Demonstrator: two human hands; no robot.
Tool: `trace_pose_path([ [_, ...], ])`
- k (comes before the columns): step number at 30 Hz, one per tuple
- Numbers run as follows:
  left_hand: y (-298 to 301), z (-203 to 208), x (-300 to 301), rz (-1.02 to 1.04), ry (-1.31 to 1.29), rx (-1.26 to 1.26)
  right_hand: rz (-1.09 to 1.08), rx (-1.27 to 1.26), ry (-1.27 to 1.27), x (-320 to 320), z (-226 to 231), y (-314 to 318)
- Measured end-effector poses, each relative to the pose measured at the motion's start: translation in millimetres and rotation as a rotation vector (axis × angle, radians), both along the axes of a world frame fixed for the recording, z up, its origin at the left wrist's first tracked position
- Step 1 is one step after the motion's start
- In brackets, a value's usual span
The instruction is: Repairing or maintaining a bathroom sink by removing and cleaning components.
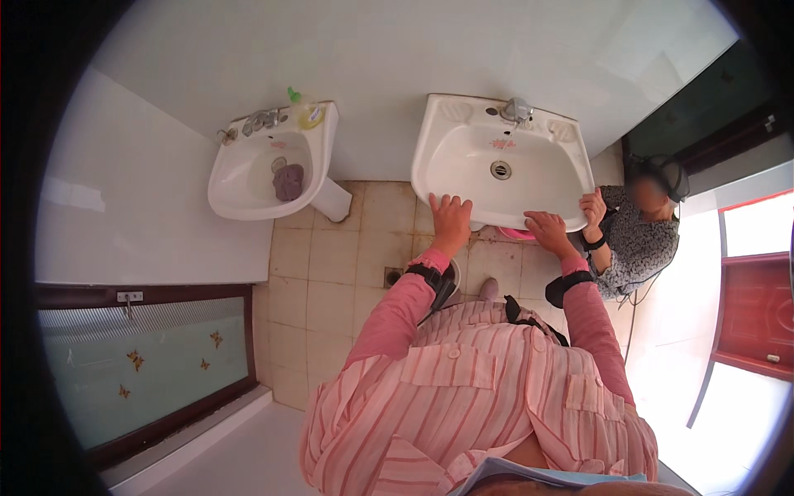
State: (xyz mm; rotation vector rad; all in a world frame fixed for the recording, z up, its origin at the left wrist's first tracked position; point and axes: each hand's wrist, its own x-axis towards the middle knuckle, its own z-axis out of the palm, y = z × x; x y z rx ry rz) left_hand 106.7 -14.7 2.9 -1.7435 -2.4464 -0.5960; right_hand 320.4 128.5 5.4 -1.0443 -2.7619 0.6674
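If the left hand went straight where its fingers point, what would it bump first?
Most likely the right-hand white sink: the left hand is at its front rim, fingers pointing across it. Depth is unclear, so it might pass over to the wall behind.

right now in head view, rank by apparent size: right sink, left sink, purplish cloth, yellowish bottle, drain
1. Right sink
2. Left sink
3. Purplish cloth and yellowish bottle, too alike to rank
4. Drain
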Motion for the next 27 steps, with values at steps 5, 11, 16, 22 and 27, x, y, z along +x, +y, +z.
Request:
trace_pose_path([
  [5,0,0,0,0.009,-0.010,0.057,0.004,-0.006,0.003,-1,2,0],
  [11,-2,5,3,0.012,-0.004,0.042,0.020,-0.003,0.010,2,-3,2],
  [16,-1,-1,3,0.010,0.010,0.058,0.030,0.011,-0.005,4,-6,2],
  [22,1,3,1,-0.012,0.022,-0.008,0.019,-0.004,-0.080,4,-10,6],
  [27,3,1,-1,0.015,0.043,-0.067,0.002,-0.033,-0.074,0,-1,3],
])
